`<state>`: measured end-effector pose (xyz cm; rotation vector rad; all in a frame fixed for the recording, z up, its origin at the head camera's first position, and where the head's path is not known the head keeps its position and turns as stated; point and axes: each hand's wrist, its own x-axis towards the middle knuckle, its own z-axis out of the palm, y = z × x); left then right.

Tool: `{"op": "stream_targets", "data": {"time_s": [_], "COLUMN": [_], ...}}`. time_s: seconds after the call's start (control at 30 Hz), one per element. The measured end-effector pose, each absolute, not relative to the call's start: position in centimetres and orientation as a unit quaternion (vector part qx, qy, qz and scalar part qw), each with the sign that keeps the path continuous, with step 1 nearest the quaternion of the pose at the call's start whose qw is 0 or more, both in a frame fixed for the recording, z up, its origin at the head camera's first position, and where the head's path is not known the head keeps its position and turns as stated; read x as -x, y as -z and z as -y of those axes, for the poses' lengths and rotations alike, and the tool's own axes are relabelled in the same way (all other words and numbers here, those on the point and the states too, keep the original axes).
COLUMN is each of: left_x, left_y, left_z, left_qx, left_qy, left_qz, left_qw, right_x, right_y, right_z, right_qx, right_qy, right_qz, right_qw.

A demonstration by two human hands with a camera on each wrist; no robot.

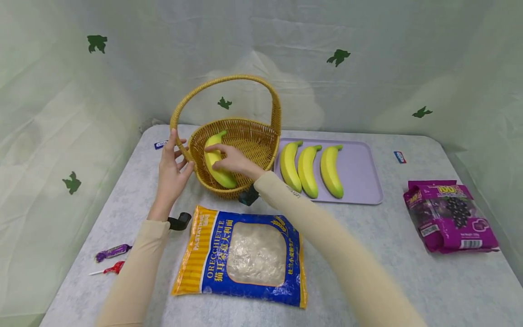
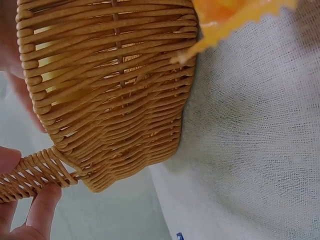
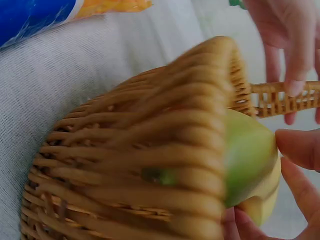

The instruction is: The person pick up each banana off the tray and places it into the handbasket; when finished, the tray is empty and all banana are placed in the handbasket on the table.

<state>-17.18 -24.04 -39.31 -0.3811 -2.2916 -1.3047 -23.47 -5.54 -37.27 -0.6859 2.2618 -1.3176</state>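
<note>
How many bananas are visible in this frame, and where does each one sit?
4. Three yellow-green bananas lie side by side on the lilac plastic tray: left, middle, right. The fourth banana is inside the woven wicker basket, held by the right hand. None seem hidden.

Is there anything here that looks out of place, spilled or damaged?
Nothing stands out. The right hand holds a banana inside the basket, the left hand grips its handle, three bananas lie neatly on the tray, and the pasta bag looks sealed.
</note>
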Motion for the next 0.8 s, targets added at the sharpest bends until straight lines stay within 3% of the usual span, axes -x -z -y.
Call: {"op": "stream_targets", "data": {"time_s": [0.8], "left_x": [17.1], "left_y": [39.4], "left_z": [24.1], "left_qx": [0.136], "left_qy": [0.475], "left_qz": [0.835], "left_qw": [0.243], "right_x": [22.9], "right_y": [39.2], "right_z": [6.5], "right_qx": [0.228], "right_qy": [0.46], "right_qz": [-0.818], "right_qw": [0.26]}}
